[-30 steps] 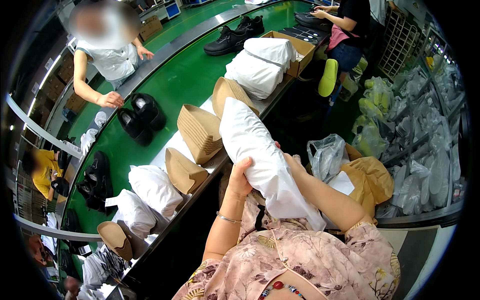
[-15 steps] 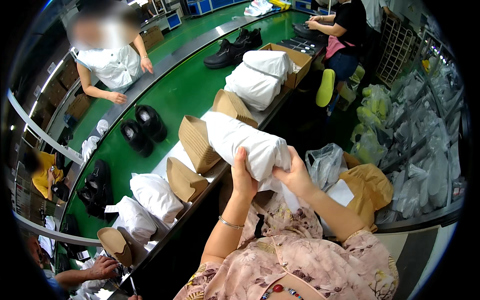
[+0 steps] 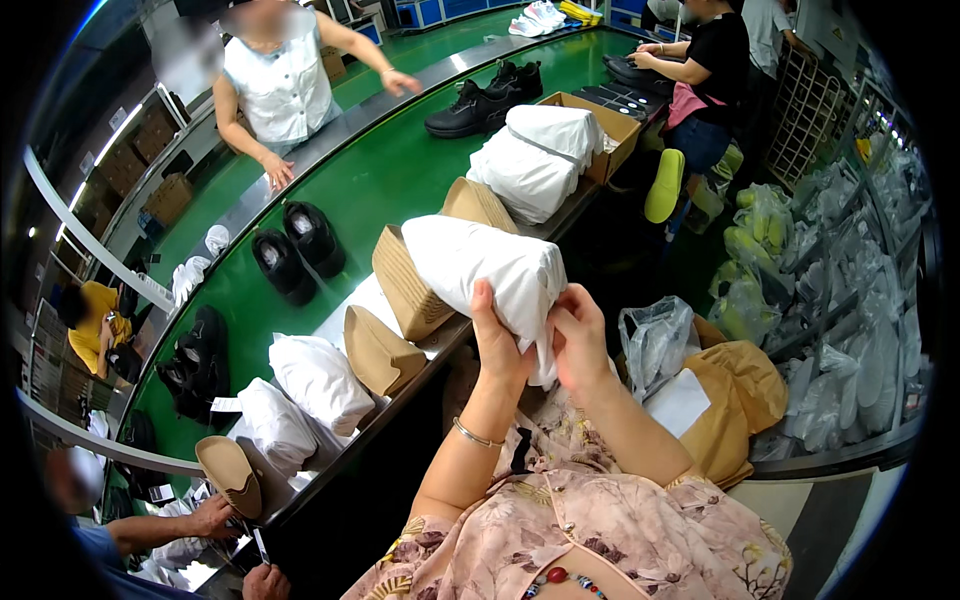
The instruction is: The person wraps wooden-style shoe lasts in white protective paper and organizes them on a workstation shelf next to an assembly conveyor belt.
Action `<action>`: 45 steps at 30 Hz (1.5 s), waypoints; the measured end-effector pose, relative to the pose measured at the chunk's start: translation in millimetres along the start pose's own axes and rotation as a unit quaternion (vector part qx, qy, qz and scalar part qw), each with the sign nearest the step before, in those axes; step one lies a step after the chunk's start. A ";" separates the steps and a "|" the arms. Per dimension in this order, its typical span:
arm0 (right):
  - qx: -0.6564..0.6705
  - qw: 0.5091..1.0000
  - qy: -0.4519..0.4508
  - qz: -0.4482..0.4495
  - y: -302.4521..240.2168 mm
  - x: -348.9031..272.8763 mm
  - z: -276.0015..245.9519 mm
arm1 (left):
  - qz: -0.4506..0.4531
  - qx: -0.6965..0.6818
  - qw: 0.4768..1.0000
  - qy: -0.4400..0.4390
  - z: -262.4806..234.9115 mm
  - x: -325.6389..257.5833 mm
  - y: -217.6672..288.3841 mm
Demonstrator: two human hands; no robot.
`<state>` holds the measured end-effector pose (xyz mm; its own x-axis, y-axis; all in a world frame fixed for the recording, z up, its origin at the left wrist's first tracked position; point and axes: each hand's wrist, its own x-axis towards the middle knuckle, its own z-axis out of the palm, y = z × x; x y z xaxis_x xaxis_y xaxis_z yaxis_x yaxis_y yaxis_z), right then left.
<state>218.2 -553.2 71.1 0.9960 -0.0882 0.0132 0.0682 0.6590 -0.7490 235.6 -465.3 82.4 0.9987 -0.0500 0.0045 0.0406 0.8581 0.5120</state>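
Note:
A bundle wrapped in white paper (image 3: 490,262) is in both my hands, above the near edge of the belt. My left hand (image 3: 502,338) is closed around its near side, thumb up along the paper. At the bundle's right end, my right hand (image 3: 580,335) pinches the paper, which hangs in a loose fold between my hands. The paper hides what is inside. Just past the bundle are tan ribbed cardboard forms (image 3: 405,283), and a smaller tan form (image 3: 380,352) lies to the left.
Black shoes (image 3: 310,240) stand on the green conveyor belt (image 3: 385,180). Other white wrapped bundles (image 3: 318,380) rest along the near edge, beside an open carton (image 3: 610,130) farther right. Brown paper (image 3: 735,400) and clear plastic bags (image 3: 655,340) sit at my right. Co-workers stand around the belt.
My right hand has drawn in toward my left, and its fingers now pinch the paper at the bundle's end. Across the belt, a co-worker has moved right and stretched out an arm.

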 end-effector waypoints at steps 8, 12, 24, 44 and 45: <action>-0.171 0.974 -0.095 0.110 -36.6 100.2 30.1 | 0.005 0.142 0.986 -0.086 -2.0 76.3 49.6; 0.176 0.946 -0.246 0.113 -19.4 126.0 53.0 | 0.034 0.126 0.984 -0.124 -5.5 117.6 78.2; -0.026 0.968 -0.093 0.233 22.3 261.1 139.4 | 0.121 0.159 0.979 -0.048 -32.0 244.0 158.0; -0.537 0.666 -0.254 -0.452 21.9 363.2 162.5 | 0.511 0.720 0.438 0.171 -90.0 373.2 208.6; -0.528 0.653 -0.296 -0.456 17.5 358.4 162.1 | 0.420 0.654 0.614 0.136 -85.0 375.7 216.1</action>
<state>585.7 -452.1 170.0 0.4387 0.4256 0.7915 0.8813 -0.3758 -0.2864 622.1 -255.1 121.7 0.6264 0.3685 0.6869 -0.3732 -0.6319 0.6793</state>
